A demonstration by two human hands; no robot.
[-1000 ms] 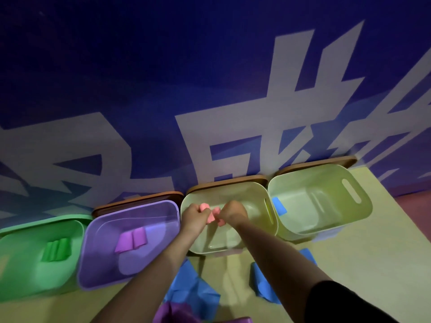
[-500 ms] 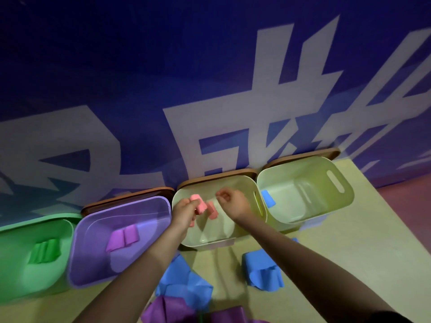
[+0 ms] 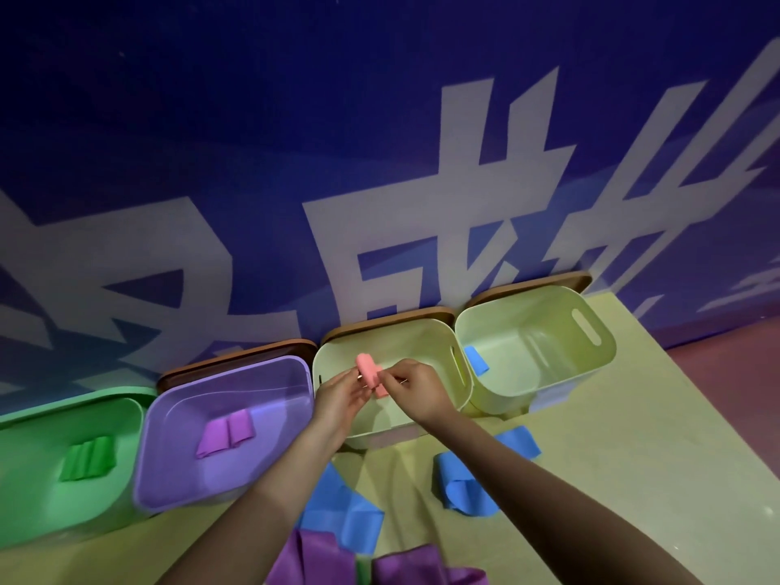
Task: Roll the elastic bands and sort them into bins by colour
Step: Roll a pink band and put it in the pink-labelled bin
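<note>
Both hands are up over the middle pale green bin [image 3: 458, 373], working a pink band [image 3: 370, 374] between them. The left hand [image 3: 337, 394] pinches the rolled end of it with fingertips and thumb, and the right hand [image 3: 415, 388] pinches the other side, fingers curled in on it. So both are clamped on the pink band, which hangs above that bin's opening, not down in it.

Using that middle bin as the landmark: there are 4 bins in a row against a blue wall [image 3: 295, 141] with big pale lettering. Just right of the middle bin, touching it, is a second pale green bin [image 3: 599, 352] with a slot handle in its side and a blue band [image 3: 476, 360] lying against its left inner wall. Just left of the middle bin is a purple bin [image 3: 169, 479] with a folded purple band [image 3: 226, 432] on its floor. Further left again is a green bin [image 3: 25, 500] holding a folded green band [image 3: 86, 458].

Brown lids [image 3: 392, 320] stand behind the bins, between them and the wall.

In front of the middle bin, on the yellowish tabletop [image 3: 612, 479], loose bands are lying around: a blue one [image 3: 342, 508] partly under the left forearm, another curled blue one [image 3: 460, 485] towards the right, and a heap of purple ones [image 3: 312, 559] at the near edge, cut off by the frame. Something green peeks out among the purple, too small to make out.
</note>
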